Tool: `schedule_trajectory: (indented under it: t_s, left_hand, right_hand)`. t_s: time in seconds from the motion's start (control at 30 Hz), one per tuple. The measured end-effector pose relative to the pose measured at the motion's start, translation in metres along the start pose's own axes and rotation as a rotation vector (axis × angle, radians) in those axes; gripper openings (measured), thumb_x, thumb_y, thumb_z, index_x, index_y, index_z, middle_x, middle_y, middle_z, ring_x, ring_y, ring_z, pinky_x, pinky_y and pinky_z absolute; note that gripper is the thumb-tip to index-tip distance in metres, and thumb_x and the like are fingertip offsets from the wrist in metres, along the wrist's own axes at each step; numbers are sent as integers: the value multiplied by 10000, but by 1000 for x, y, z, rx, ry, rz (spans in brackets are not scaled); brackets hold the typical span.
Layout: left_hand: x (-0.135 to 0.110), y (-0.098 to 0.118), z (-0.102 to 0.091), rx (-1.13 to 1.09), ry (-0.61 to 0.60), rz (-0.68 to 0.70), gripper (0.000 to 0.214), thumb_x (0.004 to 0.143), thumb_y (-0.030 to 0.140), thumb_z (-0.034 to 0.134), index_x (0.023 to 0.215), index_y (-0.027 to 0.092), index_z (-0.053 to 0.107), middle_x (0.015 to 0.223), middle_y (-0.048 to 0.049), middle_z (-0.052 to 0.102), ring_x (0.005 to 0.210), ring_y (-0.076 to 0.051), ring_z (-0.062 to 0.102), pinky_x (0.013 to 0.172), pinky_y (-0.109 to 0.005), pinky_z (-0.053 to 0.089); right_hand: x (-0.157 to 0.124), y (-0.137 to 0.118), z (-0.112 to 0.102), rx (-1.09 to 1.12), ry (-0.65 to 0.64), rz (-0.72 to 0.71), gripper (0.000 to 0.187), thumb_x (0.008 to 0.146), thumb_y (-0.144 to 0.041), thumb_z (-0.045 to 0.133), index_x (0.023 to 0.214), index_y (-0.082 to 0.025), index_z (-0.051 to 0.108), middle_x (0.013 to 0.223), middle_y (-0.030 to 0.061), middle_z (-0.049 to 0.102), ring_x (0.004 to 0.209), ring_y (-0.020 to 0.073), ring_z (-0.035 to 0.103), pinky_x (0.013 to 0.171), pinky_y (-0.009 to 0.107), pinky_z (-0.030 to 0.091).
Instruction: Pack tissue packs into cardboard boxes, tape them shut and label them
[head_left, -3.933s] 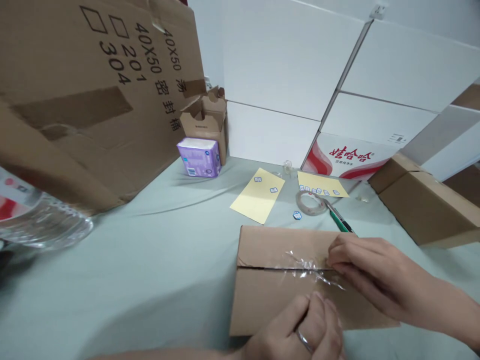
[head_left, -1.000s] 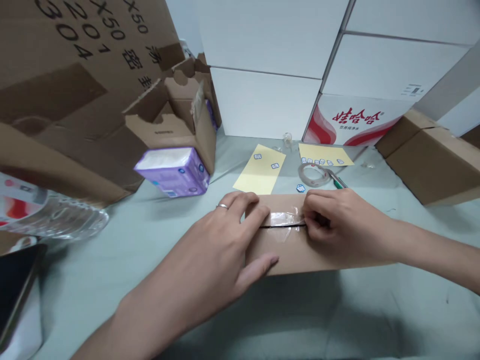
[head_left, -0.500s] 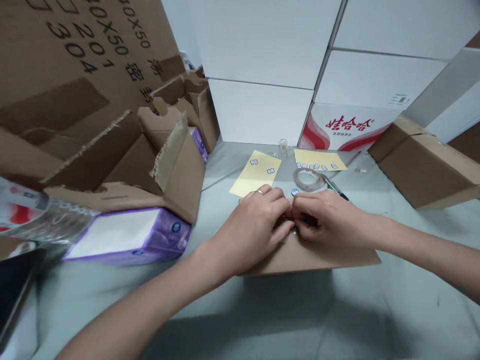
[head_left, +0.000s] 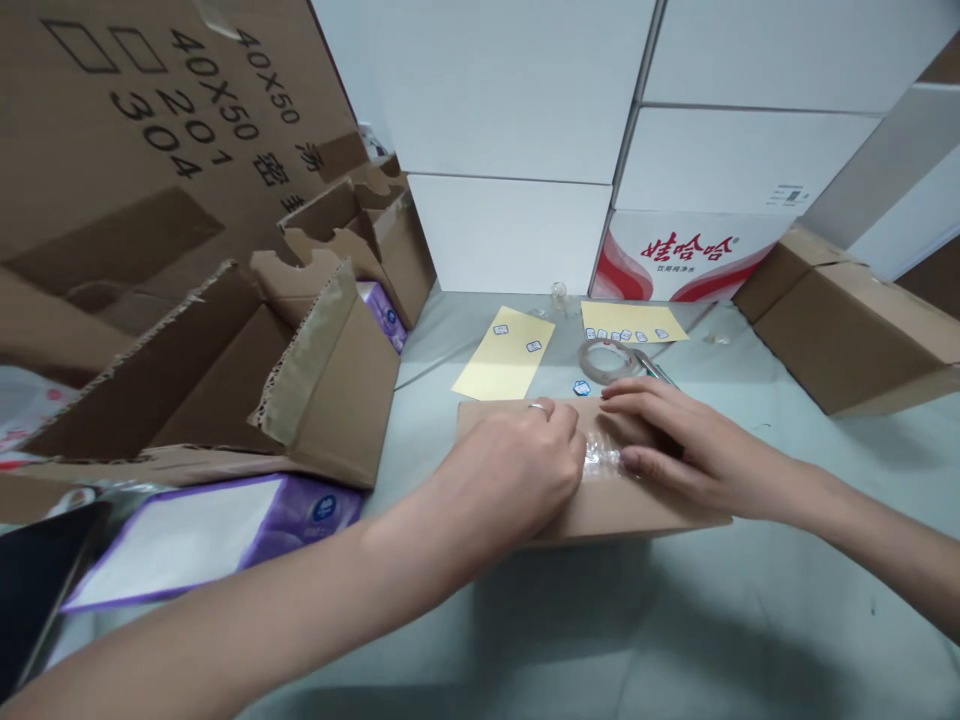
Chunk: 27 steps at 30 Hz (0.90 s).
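A closed brown cardboard box (head_left: 645, 515) lies on the table under both hands, with a crumpled strip of clear tape (head_left: 604, 456) across its top. My left hand (head_left: 517, 470), wearing a ring, presses on the box with curled fingers just left of the tape. My right hand (head_left: 667, 430) lies on the box with spread fingers, its fingertips touching the tape. Neither hand grips anything. Beyond the box are a roll of clear tape (head_left: 604, 360), a small blue label (head_left: 581, 387), and two yellow sheets (head_left: 504, 352) (head_left: 630, 322) bearing small labels.
An open cardboard box (head_left: 330, 385) stands left, with a purple-wrapped tissue pack (head_left: 217, 535) before it. A large cardboard sheet (head_left: 150, 130) rises behind. White cartons (head_left: 510, 100) and a red-printed carton (head_left: 690, 255) stand at the back, with a brown box (head_left: 847, 330) right.
My hands have parted along the box top, uncovering the tape between them. The view has shifted, so the open box and tissue pack now appear lower and further left.
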<state>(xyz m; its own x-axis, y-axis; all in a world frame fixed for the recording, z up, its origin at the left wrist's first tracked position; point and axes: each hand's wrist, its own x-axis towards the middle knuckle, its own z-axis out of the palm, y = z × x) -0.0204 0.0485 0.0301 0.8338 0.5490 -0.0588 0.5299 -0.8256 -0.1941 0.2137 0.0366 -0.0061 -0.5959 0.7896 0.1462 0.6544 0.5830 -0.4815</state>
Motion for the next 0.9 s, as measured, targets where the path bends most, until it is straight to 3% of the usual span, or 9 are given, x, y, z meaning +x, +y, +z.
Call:
schedule_trajectory:
  t_s: [0.07, 0.13, 0.3, 0.43, 0.63, 0.9]
  left_hand:
    - [3, 1, -1, -16, -32, -21, 161, 875, 35, 477, 824, 134, 593, 883, -103, 663, 802, -246, 638, 592, -314, 506]
    - [4, 0, 4, -63, 13, -62, 139, 907, 76, 473, 862, 145, 585, 899, -83, 658, 825, -244, 641, 622, -324, 521]
    - [1, 2, 22, -4, 216, -172, 174, 877, 64, 434, 816, 149, 572, 794, -69, 621, 684, -224, 604, 577, -322, 495]
    - [1, 6, 25, 35, 342, -252, 180, 855, 60, 429, 792, 161, 563, 747, -56, 611, 683, -214, 603, 588, -305, 482]
    - [-1, 0, 19, -158, 293, -246, 131, 863, 109, 486, 784, 159, 577, 802, -46, 648, 725, -191, 612, 635, -297, 465]
    - [-6, -6, 7, -310, 196, -166, 170, 911, 145, 463, 834, 161, 614, 840, -33, 634, 718, -156, 577, 642, -270, 416]
  right_hand:
    - [-2, -3, 5, -37, -15, -38, 581, 914, -496, 600, 1382, -179, 468, 1408, 196, 499, 1331, 327, 461, 1047, 516, 435]
    - [-3, -5, 8, -67, -18, -56, 689, 853, -550, 659, 1405, -186, 465, 1435, 206, 474, 1348, 361, 433, 1053, 553, 418]
    - [-2, -3, 13, -38, 21, -71, 653, 820, -528, 695, 1366, -215, 524, 1413, 188, 483, 1321, 361, 442, 1034, 559, 425]
    - [-2, -3, 12, -39, 37, -106, 646, 831, -507, 693, 1368, -190, 525, 1406, 199, 497, 1305, 354, 457, 1031, 553, 434]
    - [-3, 1, 5, -59, 113, -158, 311, 987, -315, 496, 1225, -177, 642, 1325, 185, 607, 1206, 277, 606, 947, 433, 544]
    - [-4, 4, 10, -91, 223, -189, 245, 981, -256, 518, 1131, -165, 689, 1248, 174, 692, 1178, 253, 658, 943, 400, 574]
